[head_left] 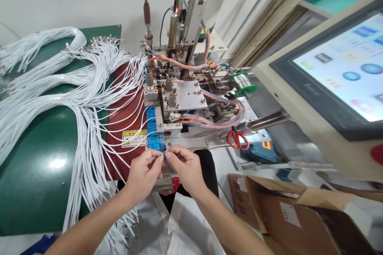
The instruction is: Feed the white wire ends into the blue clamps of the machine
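My left hand (pixel 145 173) is closed in a pinch at the front corner of the machine. A white cable (pixel 121 161) from the bundle on the left runs up to it. Close beside it, my right hand (pixel 187 167) pinches at nearly the same spot, its fingertips almost meeting the left ones. Whatever small piece lies between the fingertips is too small to make out. Just beyond the fingers are blue fixture blocks (pixel 154 140) along the machine's edge, with several white cables leading into them. The machine's metal plate (pixel 188 96) is behind these blocks.
White cable bundles (pixel 56 99) spread over a green table (pixel 36 191) and a red-brown board (pixel 118 121). Red-handled scissors (pixel 237 139) and a wire spool (pixel 243 83) are at the machine's right. A touchscreen panel (pixel 344 63) overhangs there, above cardboard boxes (pixel 287 211).
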Motion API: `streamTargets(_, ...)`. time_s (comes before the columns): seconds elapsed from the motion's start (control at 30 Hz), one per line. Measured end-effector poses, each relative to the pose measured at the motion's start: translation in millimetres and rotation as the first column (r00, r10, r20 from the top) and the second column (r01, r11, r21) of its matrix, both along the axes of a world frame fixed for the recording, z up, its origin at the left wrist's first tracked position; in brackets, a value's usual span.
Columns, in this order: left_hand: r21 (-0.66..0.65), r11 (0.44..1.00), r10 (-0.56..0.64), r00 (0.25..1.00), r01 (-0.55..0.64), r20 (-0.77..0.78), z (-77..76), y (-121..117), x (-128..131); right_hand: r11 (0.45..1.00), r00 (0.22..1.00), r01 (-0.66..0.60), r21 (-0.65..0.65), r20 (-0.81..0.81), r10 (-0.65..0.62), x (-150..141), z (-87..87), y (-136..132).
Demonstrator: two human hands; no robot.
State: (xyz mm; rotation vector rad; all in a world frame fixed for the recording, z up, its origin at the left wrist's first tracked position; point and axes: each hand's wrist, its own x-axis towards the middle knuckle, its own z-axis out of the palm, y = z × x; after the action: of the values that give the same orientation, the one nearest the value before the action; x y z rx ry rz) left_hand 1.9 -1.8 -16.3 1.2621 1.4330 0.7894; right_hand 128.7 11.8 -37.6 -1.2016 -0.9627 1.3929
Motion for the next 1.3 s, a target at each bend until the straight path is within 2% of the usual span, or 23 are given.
streamTargets(0.17, -0.004, 1.000, 0.005, 1.000, -0.005, -0.009, -0.8, -1, 1, 0.999, 1.000, 0.027, -0.033, -0.009, -0.027, -2, 0.2, -2)
streamTargets(0.37, 0.012, 1.000, 0.021, 1.000, -0.021, -0.006, -0.5, -1, 2, 0.999, 0.999, 0.026, -0.020, -0.031, -0.027, -3, -1.6, -3)
streamTargets(0.43, 0.009, 1.000, 0.021, 1.000, -0.021, -0.002, -1.3, -2, 3, 0.999, 0.999, 0.034, 0.007, 0.004, -0.034, -4, -2.2, -4)
streamTargets(0.47, 0.008, 1.000, 0.023, 1.000, -0.023, 0.000, -1.8, -2, 3, 0.998, 0.997, 0.042, 0.049, 0.067, -0.046, -4, -2.5, -5)
streamTargets(0.53, 0.006, 1.000, 0.025, 1.000, -0.025, 0.005, -2.6, -2, 2, 0.974, 0.956, 0.048, 0.222, 0.272, -0.109, -2, -3.1, -6)
streamTargets(0.6, -0.006, 1.000, 0.002, 1.000, -0.003, -0.010, -2.9, -1, 0, 0.900, 0.855, 0.001, 0.437, 0.466, -0.227, 2, -4.4, -6)
streamTargets(0.67, -0.017, 0.999, -0.046, 0.996, 0.045, -0.074, -2.1, 2, -4, 0.837, 0.772, -0.066, 0.543, 0.559, -0.303, 7, -6.6, -3)
streamTargets(0.73, 0.015, 0.996, -0.088, 0.977, 0.093, -0.196, -0.6, 5, -11, 0.851, 0.755, -0.086, 0.517, 0.592, -0.283, 11, -9.7, 1)
streamTargets(0.83, 0.133, 0.971, -0.136, 0.916, 0.199, -0.377, 0.9, 10, -23, 0.921, 0.761, -0.087, 0.380, 0.621, -0.185, 15, -15.6, 8)
streamTargets(0.93, 0.228, 0.930, -0.162, 0.879, 0.288, -0.449, -0.9, 17, -31, 0.954, 0.737, -0.113, 0.278, 0.668, -0.108, 14, -21.1, 13)
streamTargets(1.17, 0.249, 0.913, -0.151, 0.834, 0.324, -0.531, -9.3, 27, -36, 0.957, 0.653, -0.209, 0.201, 0.758, -0.017, 12, -24.0, 17)
streamTargets(1.3, 0.250, 0.912, -0.137, 0.815, 0.325, -0.563, -12.6, 29, -36, 0.958, 0.649, -0.244, 0.151, 0.759, 0.045, 13, -23.3, 20)
